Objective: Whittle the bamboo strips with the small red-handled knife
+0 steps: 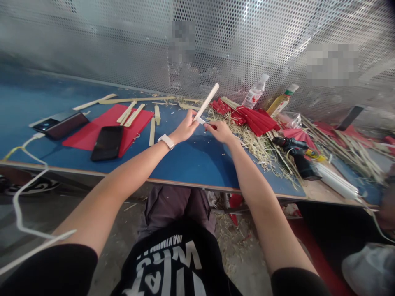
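Shirt (177, 265) reads "MAXIMUM"; left hand (187, 126) grips pale stick (208, 99).

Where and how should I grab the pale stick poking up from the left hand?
Probably pinch the pale stick by its upper end, coming from above: that end slants up free of the left hand, while the lower part is gripped, close to the small flat tool in the right hand.

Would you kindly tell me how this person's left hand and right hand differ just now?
The left hand grips a long pale stick, while the right hand holds what looks like a small blade. The left hand has a white wristband; the right hand has none. Both hands are close together over the blue table.
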`<state>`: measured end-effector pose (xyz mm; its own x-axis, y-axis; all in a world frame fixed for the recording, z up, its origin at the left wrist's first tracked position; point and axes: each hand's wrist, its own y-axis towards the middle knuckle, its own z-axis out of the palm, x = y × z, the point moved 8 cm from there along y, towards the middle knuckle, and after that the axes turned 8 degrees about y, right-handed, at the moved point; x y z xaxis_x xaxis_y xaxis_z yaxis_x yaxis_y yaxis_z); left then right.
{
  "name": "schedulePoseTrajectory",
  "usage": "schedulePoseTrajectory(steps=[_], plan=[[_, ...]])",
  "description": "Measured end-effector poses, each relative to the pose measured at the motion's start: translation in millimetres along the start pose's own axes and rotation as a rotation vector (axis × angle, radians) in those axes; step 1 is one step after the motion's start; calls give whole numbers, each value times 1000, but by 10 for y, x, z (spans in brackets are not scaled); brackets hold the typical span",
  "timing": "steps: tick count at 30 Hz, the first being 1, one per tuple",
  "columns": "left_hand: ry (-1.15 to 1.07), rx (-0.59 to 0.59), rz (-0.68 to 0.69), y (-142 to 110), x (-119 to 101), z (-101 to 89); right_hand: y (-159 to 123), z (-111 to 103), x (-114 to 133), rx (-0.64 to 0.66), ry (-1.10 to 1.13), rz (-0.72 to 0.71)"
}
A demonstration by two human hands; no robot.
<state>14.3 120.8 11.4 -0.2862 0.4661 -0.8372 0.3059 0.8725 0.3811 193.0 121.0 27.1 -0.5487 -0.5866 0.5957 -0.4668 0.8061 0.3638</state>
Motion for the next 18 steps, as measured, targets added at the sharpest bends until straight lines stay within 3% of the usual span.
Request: schedulePoseTrajectory(steps=[18], plan=[[162, -178, 168, 64, 144, -141, 34, 60, 34, -143, 60, 66]])
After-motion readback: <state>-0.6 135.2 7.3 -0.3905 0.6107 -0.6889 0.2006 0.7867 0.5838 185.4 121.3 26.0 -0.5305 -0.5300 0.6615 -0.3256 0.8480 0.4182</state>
